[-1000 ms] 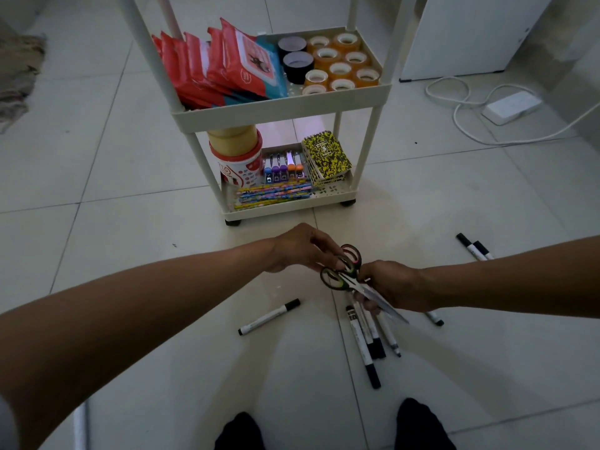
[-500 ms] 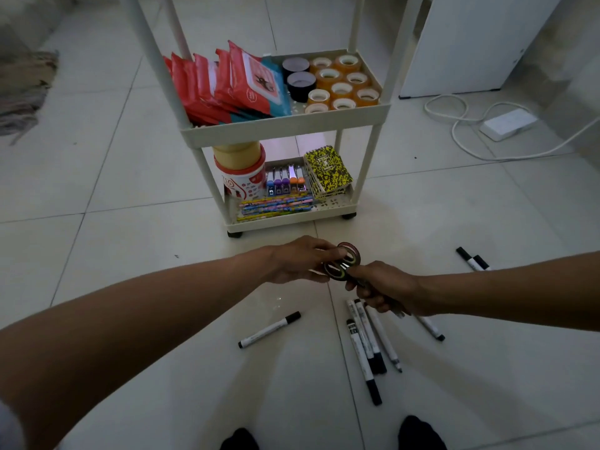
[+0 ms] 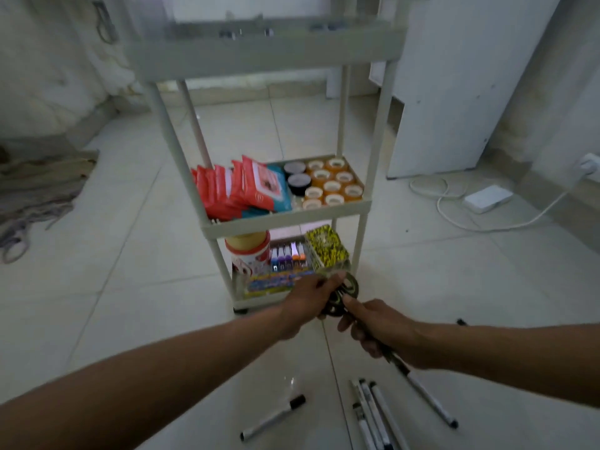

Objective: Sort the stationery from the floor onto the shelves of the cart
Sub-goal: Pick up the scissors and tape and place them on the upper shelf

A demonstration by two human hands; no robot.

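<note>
Dark steel scissors hang between both hands just in front of the cart's bottom shelf. The left hand curls round the handle loops, and the right hand is clenched on the blades. They look rigid, light and sharp at the tip, so the loops are the safer hold. Blade edges are hidden, and the top shelf is blurred.

a white tiled floor carries the cart and loose markers. the middle shelf bears red packets and tape rolls. the bottom shelf bears a tub, glue sticks perhaps, and a yellow-black box.
</note>
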